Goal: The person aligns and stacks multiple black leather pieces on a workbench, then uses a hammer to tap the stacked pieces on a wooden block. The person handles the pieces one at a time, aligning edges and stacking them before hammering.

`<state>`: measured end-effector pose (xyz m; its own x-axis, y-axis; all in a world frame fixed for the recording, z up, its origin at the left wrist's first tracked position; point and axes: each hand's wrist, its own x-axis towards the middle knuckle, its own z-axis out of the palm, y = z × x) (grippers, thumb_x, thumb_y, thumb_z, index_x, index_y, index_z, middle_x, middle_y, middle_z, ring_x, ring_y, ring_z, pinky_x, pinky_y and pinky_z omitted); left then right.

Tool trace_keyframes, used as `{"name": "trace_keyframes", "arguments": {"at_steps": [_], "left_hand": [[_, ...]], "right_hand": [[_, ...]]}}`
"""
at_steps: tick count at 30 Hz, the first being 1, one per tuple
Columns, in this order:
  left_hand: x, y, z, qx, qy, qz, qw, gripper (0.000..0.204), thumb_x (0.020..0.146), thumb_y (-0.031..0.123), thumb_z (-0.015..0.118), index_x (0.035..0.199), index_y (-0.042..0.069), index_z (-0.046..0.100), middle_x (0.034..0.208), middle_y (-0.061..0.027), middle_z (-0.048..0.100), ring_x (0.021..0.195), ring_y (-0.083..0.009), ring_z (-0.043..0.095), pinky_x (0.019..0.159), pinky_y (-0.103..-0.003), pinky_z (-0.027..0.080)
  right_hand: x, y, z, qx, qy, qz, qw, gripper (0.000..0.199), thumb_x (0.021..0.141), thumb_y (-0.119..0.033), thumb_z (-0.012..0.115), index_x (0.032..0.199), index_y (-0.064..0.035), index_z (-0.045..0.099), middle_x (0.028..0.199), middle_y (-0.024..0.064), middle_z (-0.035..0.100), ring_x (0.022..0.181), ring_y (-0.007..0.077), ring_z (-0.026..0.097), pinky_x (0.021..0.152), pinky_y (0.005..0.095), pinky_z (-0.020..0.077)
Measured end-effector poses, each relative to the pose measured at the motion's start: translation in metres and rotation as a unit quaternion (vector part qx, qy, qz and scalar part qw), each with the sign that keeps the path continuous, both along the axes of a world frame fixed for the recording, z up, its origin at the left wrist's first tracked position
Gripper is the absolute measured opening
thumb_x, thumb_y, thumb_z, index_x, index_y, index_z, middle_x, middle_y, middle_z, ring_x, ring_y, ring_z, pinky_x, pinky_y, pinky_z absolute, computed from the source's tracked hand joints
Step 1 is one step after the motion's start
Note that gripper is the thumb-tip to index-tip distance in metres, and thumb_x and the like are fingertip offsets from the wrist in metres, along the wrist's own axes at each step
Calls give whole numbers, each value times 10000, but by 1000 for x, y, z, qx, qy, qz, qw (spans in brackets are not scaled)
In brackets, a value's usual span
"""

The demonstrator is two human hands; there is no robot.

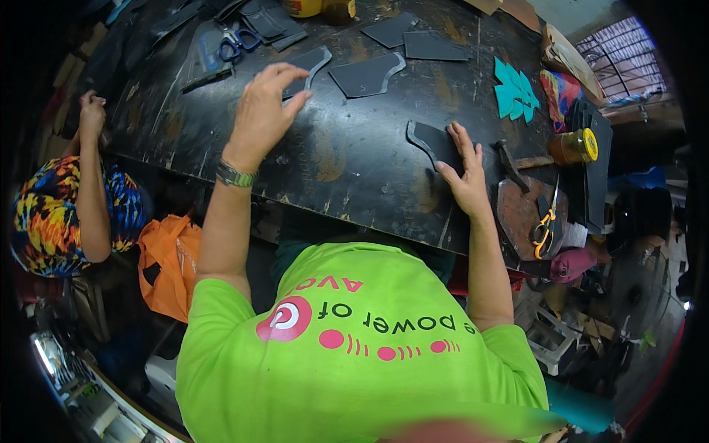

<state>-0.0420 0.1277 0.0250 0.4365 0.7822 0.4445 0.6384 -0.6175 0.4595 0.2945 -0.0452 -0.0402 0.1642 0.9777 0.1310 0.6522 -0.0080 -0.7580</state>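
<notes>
Under the right hand [467, 181]: black panel with a wavy grey edge [436, 138], flat on the right part of the worktop [384, 177], grey edge facing left. Thumb at the near end of that edge, other fingers spread wide toward the panel's right side. No firm pinch apparent; pressure not discernible.

Handling, as judged: steady with light fingertip pressure, slide or turn flat, avoid bending. Keep the thumb clear of the grey strip, in case of a tacky or easily marked finish.

Left hand [262, 111]: farther left, thumb and index wide apart, nothing visible gripped. Fingertips over or just beside a second wavy-edged panel [304, 59]; contact impossible to judge from this angle. Advisable: take by the plain sides, not by the curve.

Between the hands, on the far side: a third wavy-edged panel [364, 77], flat. Beyond it, two straight-edged black pieces [434, 46], side by side.

Outward, left: blue-handled scissors [236, 43]. Outward, right: teal cutouts [515, 90], hammer [511, 164], yellow-lidded jar [578, 148], orange-handled scissors [544, 232]. Worth minding: right elbow and forearm near those scissors.
</notes>
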Motion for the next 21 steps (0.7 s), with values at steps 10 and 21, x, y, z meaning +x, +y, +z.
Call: {"name": "trace_keyframes", "arguments": {"at_steps": [10, 21], "left_hand": [[130, 120, -21, -106, 90, -65, 988, 377, 916, 342, 724, 1222, 122, 731, 1149, -158, 745, 1083, -330, 701, 922, -413, 546], [191, 186, -63, -123, 94, 72, 985, 463, 814, 231, 810, 1265, 177, 718, 1211, -154, 724, 1151, -315, 682, 962, -419, 540]], "right_hand": [[-22, -2, 1, 58, -237, -28, 969, 695, 934, -304, 703, 1544, -127, 421, 1517, 133, 513, 1454, 333, 413, 1221, 626, 149], [-26, 0, 1, 95, -303, -62, 946, 658, 915, -280, 711, 1507, -151, 455, 1437, 126, 500, 1364, 324, 454, 1165, 672, 218]]}}
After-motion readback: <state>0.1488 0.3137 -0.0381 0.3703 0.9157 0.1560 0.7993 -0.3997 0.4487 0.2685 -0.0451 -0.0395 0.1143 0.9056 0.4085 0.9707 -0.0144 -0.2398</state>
